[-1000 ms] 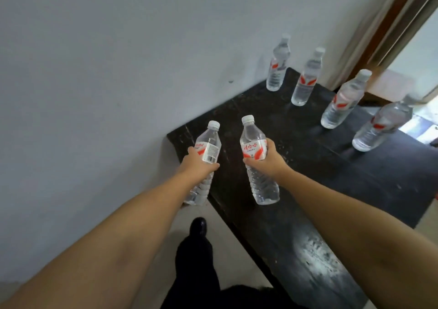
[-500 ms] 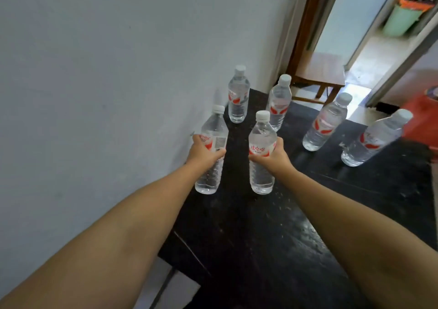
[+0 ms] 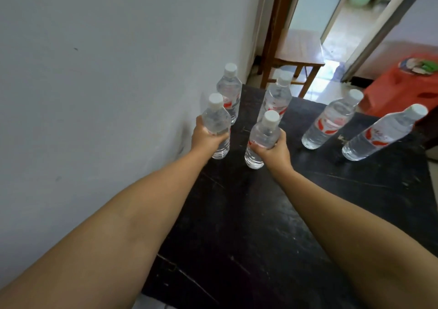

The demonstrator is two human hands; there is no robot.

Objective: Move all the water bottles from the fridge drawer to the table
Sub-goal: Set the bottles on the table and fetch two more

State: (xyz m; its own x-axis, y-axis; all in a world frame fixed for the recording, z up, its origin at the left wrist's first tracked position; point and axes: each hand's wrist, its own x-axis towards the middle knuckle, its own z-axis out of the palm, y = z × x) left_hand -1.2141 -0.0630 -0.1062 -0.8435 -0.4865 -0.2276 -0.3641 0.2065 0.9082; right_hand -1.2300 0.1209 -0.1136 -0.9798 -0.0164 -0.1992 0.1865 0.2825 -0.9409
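Observation:
My left hand point(image 3: 206, 138) grips a clear water bottle point(image 3: 216, 119) with a white cap, upright next to the wall over the black table point(image 3: 248, 225). My right hand point(image 3: 272, 151) grips a second bottle point(image 3: 262, 134), upright, its base at the tabletop. Several more bottles with red-and-white labels stand on the table: one by the wall point(image 3: 230, 90), one behind the held pair point(image 3: 278, 97), and two further right point(image 3: 331, 121) point(image 3: 381, 135). No fridge drawer is in view.
A white wall point(image 3: 106, 71) runs along the table's left side. Beyond the table's far end stand a wooden stool point(image 3: 296, 52) and an open doorway. A red plastic stool point(image 3: 403, 86) is at the right, close to the table's edge.
Both hands have carried their bottles further over the table, closer to the standing ones, and lowered them. The view has shifted forward and to the right.

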